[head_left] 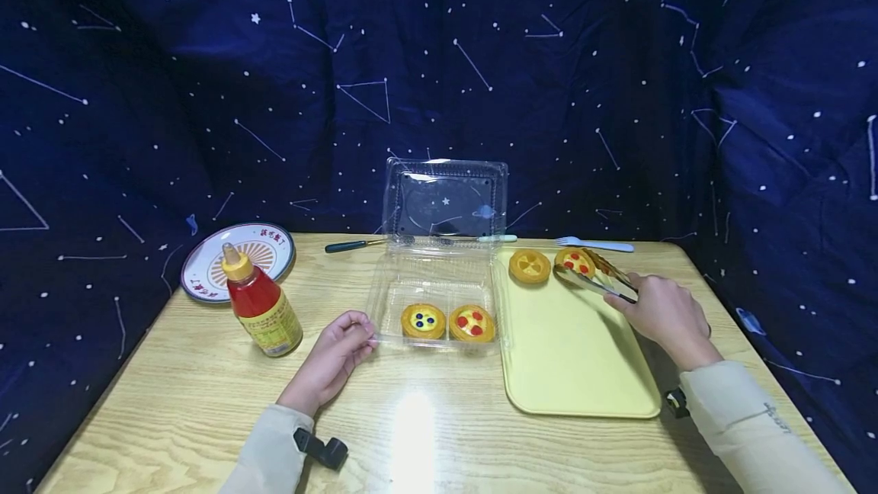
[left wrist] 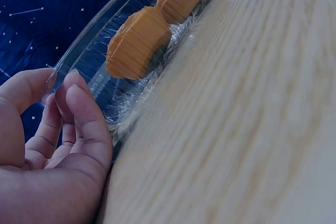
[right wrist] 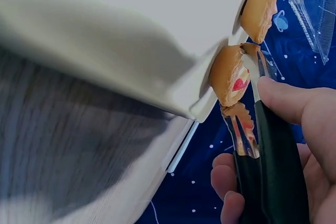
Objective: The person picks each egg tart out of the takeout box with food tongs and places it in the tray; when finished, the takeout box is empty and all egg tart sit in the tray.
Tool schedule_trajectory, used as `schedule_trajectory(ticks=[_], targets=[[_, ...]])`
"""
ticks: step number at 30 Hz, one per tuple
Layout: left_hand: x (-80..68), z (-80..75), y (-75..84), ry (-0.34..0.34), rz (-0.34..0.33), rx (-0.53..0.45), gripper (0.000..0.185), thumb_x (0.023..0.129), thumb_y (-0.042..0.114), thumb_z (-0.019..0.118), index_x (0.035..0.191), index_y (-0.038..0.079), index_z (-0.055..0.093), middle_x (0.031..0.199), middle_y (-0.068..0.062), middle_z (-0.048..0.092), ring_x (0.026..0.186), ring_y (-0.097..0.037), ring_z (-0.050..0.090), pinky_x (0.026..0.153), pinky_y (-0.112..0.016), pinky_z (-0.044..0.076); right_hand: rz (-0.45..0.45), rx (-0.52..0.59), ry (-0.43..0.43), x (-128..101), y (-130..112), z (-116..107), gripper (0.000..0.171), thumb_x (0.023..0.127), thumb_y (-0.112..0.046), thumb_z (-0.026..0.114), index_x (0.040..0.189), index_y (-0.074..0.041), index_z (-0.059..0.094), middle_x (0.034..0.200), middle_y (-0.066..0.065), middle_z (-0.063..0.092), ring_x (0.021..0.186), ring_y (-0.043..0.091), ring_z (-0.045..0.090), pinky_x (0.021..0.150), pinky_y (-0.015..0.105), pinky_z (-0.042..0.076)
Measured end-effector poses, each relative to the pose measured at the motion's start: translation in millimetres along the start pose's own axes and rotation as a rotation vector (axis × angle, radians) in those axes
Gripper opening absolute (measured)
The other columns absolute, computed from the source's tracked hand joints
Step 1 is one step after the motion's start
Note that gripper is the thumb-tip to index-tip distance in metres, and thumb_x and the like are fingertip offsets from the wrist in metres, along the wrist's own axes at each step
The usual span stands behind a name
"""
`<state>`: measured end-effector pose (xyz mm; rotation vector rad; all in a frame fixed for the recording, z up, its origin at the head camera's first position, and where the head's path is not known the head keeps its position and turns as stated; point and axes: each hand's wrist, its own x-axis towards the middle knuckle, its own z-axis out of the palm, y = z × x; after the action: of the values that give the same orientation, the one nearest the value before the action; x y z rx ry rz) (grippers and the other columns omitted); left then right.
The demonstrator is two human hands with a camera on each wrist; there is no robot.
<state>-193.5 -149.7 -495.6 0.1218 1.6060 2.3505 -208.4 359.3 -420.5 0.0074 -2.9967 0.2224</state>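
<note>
My left hand (head_left: 336,357) pinches the left front corner of a clear plastic box (head_left: 389,292), whose lid (head_left: 446,200) stands raised at the back. Inside sit a tart with blue dots (head_left: 423,321) and a tart with red pieces (head_left: 472,323), side by side at the front. My right hand (head_left: 665,315) grips black-handled food tongs (right wrist: 281,166). Their metal ends lie on either side of another red-topped tart (head_left: 573,259) at the back of the yellow tray (head_left: 576,357). Left of it on the tray is a plain-topped tart (head_left: 530,266).
A sauce bottle (head_left: 267,311) stands at the left, overlapping a patterned plate (head_left: 199,250) behind it. Along the table's back edge lie a dark-handled utensil (head_left: 346,246) and a light blue fork (head_left: 607,245). A starry blue cloth (head_left: 439,82) hangs behind the table.
</note>
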Motion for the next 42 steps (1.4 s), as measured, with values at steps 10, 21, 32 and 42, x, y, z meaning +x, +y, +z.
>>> schedule_trajectory(ticks=[10, 21, 32, 42], targets=[[-0.1, -0.2, -0.2, -0.007, 0.002, -0.004, 0.008, 0.099, 0.006, 0.057, 0.103, 0.008, 0.051, 0.094, -0.003, 0.057, 0.085, -0.012, 0.060, 0.076, -0.023, 0.053, 0.025, 0.039, 0.088, -10, -8, -14, 0.083, 0.085, -0.066, 0.063, 0.127, 0.006, 0.059, 0.099, 0.037, 0.062, 0.062, 0.040, 0.058, 0.044, 0.047, 0.040], [1.3, -0.3, -0.6, -0.005, -0.008, -0.002, 0.007, 0.098, 0.007, 0.058, 0.102, 0.008, 0.052, 0.093, -0.003, 0.058, 0.084, -0.012, 0.061, 0.075, -0.022, 0.052, -0.059, 0.111, 0.199, -29, -37, -28, 0.073, 0.085, -0.059, 0.069, 0.131, -0.002, 0.061, 0.117, 0.027, 0.064, 0.078, 0.047, 0.063, 0.054, 0.058, 0.044], [1.7, 0.8, 0.0, -0.005, 0.006, 0.007, 0.007, 0.099, 0.006, 0.058, 0.103, 0.008, 0.052, 0.093, -0.003, 0.058, 0.084, -0.012, 0.060, 0.076, -0.023, 0.052, -0.247, 0.169, 0.265, -35, -76, -29, 0.065, 0.083, -0.048, 0.076, 0.129, -0.004, 0.064, 0.107, 0.016, 0.070, 0.068, 0.023, 0.060, 0.058, 0.048, 0.048], [2.0, -0.1, -1.8, 0.028, 0.001, 0.006, 0.007, 0.098, 0.003, 0.057, 0.101, 0.008, 0.053, 0.092, -0.005, 0.058, 0.083, -0.013, 0.060, 0.075, -0.023, 0.052, -0.342, 0.215, 0.166, -28, -106, -21, 0.065, 0.084, -0.051, 0.075, 0.133, -0.010, 0.062, 0.118, 0.017, 0.067, 0.063, 0.010, 0.055, 0.061, 0.043, 0.050]])
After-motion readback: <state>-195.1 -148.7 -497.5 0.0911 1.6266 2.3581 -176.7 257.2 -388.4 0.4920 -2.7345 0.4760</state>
